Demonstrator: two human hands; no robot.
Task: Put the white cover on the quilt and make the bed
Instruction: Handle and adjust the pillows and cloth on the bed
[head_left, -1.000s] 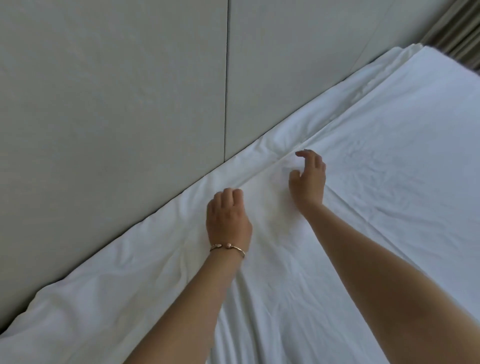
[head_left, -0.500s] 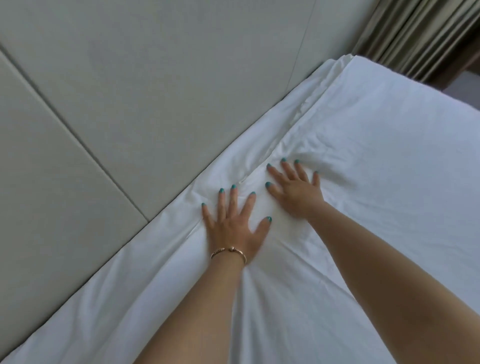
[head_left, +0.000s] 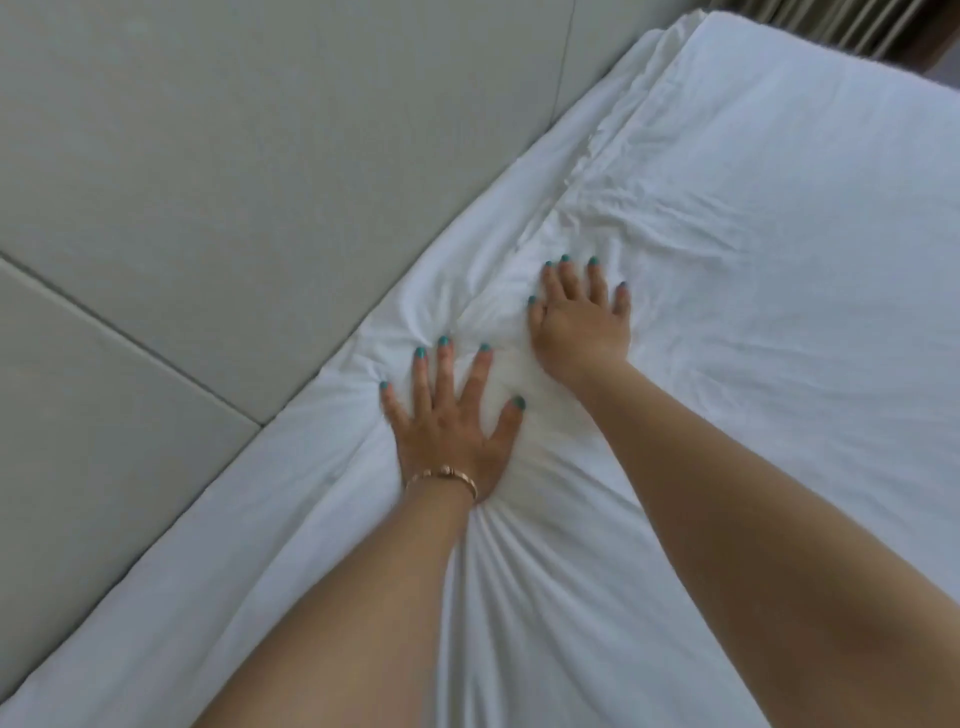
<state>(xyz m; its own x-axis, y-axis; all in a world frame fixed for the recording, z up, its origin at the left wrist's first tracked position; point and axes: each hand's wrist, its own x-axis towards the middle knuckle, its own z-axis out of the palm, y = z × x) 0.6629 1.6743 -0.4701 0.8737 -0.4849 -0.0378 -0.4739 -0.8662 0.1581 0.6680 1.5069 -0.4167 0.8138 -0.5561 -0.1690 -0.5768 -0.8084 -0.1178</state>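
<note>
A white covered quilt (head_left: 701, 312) is spread across the bed, filling the right and lower parts of the view, with its upper edge lying along a strip of white sheet (head_left: 322, 457) beside the headboard. The fabric is creased and gathered into folds around and below the two hands. The left hand (head_left: 452, 431) is pressed flat on the quilt near its edge, fingers straight and spread wide, nothing gripped; a gold bracelet (head_left: 441, 477) is worn at its wrist. The right hand (head_left: 582, 317) is laid palm down just beyond and to the right, fingers extended and slightly apart, nothing held. Teal polish is seen on the nails. A pale grey padded headboard (head_left: 234, 182) runs along the left, divided by seams. Curtain folds (head_left: 831, 23) are glimpsed at the top right corner.
</note>
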